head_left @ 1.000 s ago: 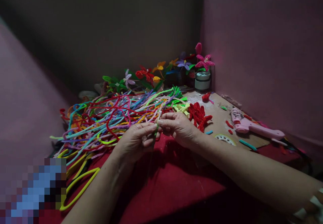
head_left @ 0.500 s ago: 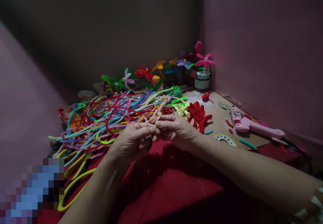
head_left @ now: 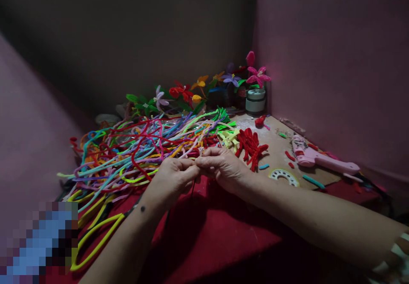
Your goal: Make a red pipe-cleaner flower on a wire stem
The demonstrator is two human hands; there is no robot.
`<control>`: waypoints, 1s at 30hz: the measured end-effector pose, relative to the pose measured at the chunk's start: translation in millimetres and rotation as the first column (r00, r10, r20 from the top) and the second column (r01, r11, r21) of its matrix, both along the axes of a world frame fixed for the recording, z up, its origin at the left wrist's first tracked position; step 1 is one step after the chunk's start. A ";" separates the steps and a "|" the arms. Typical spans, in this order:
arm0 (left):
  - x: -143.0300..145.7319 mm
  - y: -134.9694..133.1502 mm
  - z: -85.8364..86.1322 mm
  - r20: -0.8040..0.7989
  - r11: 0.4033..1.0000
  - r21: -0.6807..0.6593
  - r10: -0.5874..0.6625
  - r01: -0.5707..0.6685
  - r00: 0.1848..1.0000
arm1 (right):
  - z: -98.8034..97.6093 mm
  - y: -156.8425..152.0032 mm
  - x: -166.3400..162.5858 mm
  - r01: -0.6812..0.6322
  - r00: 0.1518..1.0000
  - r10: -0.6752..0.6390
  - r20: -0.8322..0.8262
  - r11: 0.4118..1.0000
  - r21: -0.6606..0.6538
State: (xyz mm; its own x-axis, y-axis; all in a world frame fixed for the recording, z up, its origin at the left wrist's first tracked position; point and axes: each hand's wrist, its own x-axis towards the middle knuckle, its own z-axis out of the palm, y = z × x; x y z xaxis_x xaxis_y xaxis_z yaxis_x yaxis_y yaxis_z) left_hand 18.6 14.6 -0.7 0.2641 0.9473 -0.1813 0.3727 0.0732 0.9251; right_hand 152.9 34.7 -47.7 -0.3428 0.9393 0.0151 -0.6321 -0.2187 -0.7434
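My left hand and my right hand meet fingertip to fingertip over a red cloth. Both are pinched shut on a thin green pipe-cleaner stem that hangs down between them, with a small pale tip sticking up above the fingers. Just behind the hands lies a big tangle of coloured pipe cleaners. A cluster of red petal pieces sits to the right of my right hand.
Finished pipe-cleaner flowers stand in the far corner beside a small round jar. A pink glue gun lies on the board at the right, with short cut bits and a tape roll near it. Pink walls close in both sides.
The hands have drawn closer and lower, with the left wrist turned so its fingers curl under. The green stem now shows less above the fingers.
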 end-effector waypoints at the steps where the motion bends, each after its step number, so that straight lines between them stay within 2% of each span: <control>1: 0.8 -0.3 0.0 -0.005 1.000 0.021 0.007 -0.007 1.000 | 0.1 -0.5 -0.5 0.008 1.000 -0.008 -0.009 1.000 -0.004; 4: -2.9 1.9 -2.1 0.095 1.000 -0.018 -0.004 0.005 0.995 | 1.7 -1.6 -0.4 -0.042 0.998 0.043 -0.045 0.999 0.007; 8: -11.2 6.0 -4.7 0.305 0.989 -0.103 -0.066 0.102 0.950 | 3.7 -1.0 3.3 -0.164 0.985 0.167 -0.051 0.984 0.063; 12: -10.9 6.1 -4.8 0.401 0.980 -0.154 -0.056 0.127 0.914 | 4.2 1.4 5.4 -0.154 0.987 0.155 -0.032 0.988 0.034; 18: -9.9 7.4 -7.4 0.339 0.978 -0.175 -0.051 0.116 0.939 | 4.5 4.1 4.1 -0.150 0.987 0.152 -0.061 0.988 0.041; 22: -7.5 6.4 -9.5 0.237 0.991 -0.108 -0.050 0.078 0.970 | 3.3 3.8 2.6 -0.119 0.992 0.120 -0.037 0.993 0.021; 25: -3.6 4.4 -9.6 0.216 0.994 -0.098 -0.034 0.056 0.976 | 0.8 4.2 1.0 -0.073 0.997 0.073 0.001 0.997 -0.001; 30: -2.6 4.6 -10.5 0.246 0.997 -0.066 -0.025 0.042 0.969 | -0.9 5.5 1.3 -0.076 0.997 0.077 -0.015 0.993 0.089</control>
State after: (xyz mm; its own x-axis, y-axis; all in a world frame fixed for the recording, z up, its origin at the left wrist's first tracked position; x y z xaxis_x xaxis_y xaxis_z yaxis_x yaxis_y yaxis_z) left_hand 16.0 19.2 -11.1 0.3400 0.9244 -0.1726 0.1388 0.1322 0.9815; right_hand 154.2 40.2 -48.6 -0.4125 0.9051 0.1034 -0.6298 -0.2014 -0.7502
